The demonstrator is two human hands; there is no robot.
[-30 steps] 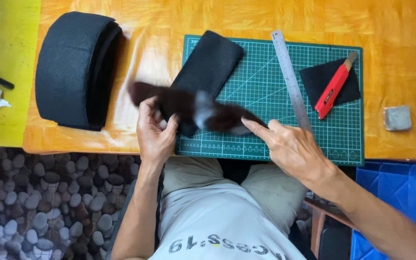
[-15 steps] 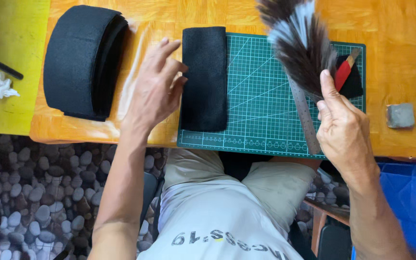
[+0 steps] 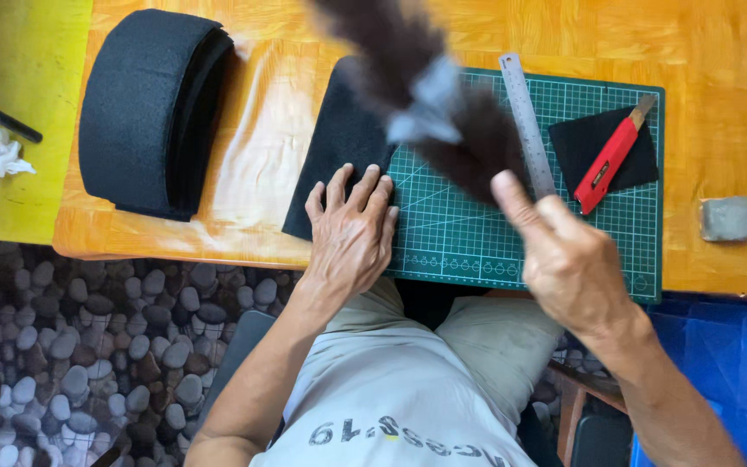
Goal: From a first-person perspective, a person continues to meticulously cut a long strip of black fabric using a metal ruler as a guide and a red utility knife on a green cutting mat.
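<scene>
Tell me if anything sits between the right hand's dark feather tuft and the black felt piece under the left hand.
Nothing visible does. The right hand holds the blurred feather tuft above the green cutting mat, partly over the black felt piece. The left hand presses the felt's near end flat. The steel ruler and red knife lie off to the right.

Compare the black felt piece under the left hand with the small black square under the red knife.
The felt piece is long and larger, lying partly off the green cutting mat onto the wooden table, pinned flat by the left hand. The small black square is shorter, sits wholly on the mat, and carries only the red knife. Both look like flat, dark black material.
</scene>
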